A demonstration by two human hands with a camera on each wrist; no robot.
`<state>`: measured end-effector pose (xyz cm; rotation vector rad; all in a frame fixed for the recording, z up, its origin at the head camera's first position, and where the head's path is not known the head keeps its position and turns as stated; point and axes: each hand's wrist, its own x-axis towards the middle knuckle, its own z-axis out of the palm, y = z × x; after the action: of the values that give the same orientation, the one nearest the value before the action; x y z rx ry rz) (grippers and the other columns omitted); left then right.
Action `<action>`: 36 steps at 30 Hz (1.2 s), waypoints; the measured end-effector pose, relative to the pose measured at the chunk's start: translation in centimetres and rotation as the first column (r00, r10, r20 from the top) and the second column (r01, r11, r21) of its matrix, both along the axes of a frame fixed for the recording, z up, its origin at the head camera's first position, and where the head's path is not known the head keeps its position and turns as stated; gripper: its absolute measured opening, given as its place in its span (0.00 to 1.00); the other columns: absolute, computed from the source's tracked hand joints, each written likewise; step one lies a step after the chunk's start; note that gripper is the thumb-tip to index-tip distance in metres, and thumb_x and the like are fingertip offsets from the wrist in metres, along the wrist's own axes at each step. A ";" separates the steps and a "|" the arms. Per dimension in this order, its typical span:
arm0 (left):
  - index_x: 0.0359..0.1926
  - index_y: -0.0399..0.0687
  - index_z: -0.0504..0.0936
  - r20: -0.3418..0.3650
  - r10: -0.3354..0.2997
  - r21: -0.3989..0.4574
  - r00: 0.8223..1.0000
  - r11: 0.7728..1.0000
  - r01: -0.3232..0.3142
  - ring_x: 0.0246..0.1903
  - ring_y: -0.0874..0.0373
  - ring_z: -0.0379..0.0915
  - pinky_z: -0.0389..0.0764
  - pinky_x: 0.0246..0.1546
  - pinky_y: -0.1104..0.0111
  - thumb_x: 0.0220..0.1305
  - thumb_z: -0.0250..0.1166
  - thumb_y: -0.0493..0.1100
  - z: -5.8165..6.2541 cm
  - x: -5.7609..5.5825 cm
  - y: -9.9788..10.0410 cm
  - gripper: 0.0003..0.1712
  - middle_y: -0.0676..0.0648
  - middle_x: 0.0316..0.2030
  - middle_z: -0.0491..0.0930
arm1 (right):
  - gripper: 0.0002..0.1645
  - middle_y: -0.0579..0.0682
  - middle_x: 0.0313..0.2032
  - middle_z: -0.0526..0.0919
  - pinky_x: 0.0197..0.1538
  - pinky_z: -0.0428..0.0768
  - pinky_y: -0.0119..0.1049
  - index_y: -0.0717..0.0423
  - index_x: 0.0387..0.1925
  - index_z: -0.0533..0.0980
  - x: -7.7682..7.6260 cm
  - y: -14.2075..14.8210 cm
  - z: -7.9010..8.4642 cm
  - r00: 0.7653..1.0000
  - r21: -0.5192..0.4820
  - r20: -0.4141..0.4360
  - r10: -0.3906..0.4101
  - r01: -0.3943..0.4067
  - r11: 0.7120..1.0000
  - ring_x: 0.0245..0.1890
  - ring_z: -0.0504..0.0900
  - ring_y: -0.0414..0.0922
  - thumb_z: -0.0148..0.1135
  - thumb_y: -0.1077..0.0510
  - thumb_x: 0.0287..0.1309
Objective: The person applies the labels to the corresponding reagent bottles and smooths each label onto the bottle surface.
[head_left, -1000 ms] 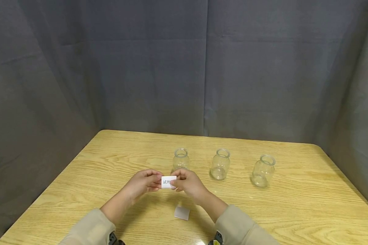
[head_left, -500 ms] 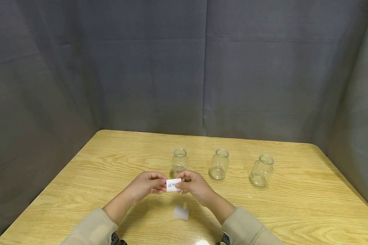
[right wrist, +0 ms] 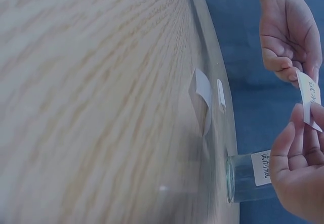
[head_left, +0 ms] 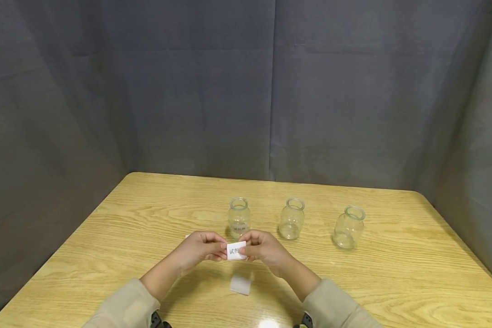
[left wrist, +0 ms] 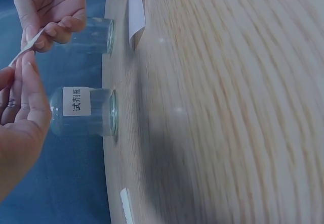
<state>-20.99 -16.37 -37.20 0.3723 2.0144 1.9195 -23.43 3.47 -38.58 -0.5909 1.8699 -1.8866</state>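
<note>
A small white label [head_left: 232, 251] with printed characters is held up over the table between both hands. My left hand [head_left: 200, 251] pinches its left edge. Thumb and fingers of my right hand [head_left: 266, 251] pinch the right side, covering part of the print. In the left wrist view the label [left wrist: 28, 46] appears edge-on and slightly bent. Just beyond the hands stands a clear glass jar [head_left: 239, 217], upright, bearing a similar white label [left wrist: 77, 101]. Two more glass jars, a middle one [head_left: 292, 221] and a right one [head_left: 348, 228], stand to its right.
A curled piece of white paper [head_left: 240, 285] lies on the wooden table [head_left: 393, 282] in front of the hands. Another white strip [right wrist: 221, 95] lies farther left, mostly hidden by my left hand in the head view. Dark grey cloth [head_left: 197, 91] encloses the back and sides.
Both hands have moved slightly right and toward me with the label between them. The print on the left jar has come into sight. The jars and the paper on the table stay put.
</note>
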 end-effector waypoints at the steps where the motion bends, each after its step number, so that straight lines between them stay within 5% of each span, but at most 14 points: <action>1: 0.37 0.24 0.72 -0.005 -0.002 -0.001 1.000 1.000 0.002 0.29 0.58 0.75 0.75 0.35 0.68 0.56 0.57 0.37 0.0 0.0 0.1 0.16 0.45 0.27 0.77 | 0.13 0.45 0.27 0.76 0.32 0.71 0.31 0.73 0.36 0.69 0.0 0.1 0.0 1.000 -0.002 0.002 0.000 0.000 1.000 0.27 0.72 0.40 0.56 0.69 0.46; 26: 0.30 0.35 0.76 0.040 0.038 0.031 0.998 0.999 -0.039 0.27 0.58 0.74 0.75 0.35 0.67 0.50 0.60 0.35 -0.7 -0.2 0.9 0.06 0.47 0.26 0.76 | 0.14 0.46 0.24 0.74 0.29 0.70 0.28 0.74 0.35 0.69 0.1 0.7 -0.2 1.000 0.004 0.014 0.002 -0.002 1.000 0.24 0.71 0.39 0.58 0.68 0.44; 36: 0.27 0.37 0.76 0.017 0.087 -0.001 0.996 0.996 -0.087 0.27 0.58 0.74 0.74 0.35 0.66 0.49 0.60 0.35 -0.8 -0.3 1.1 0.04 0.48 0.26 0.76 | 0.10 0.47 0.26 0.76 0.31 0.73 0.33 0.73 0.32 0.69 0.4 0.6 0.1 0.993 0.023 -0.012 -0.120 0.121 0.992 0.25 0.73 0.40 0.55 0.68 0.48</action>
<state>-21.29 -15.23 -38.03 0.2709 2.0515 1.9669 -23.04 4.09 -38.50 -0.4916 1.9729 -1.9364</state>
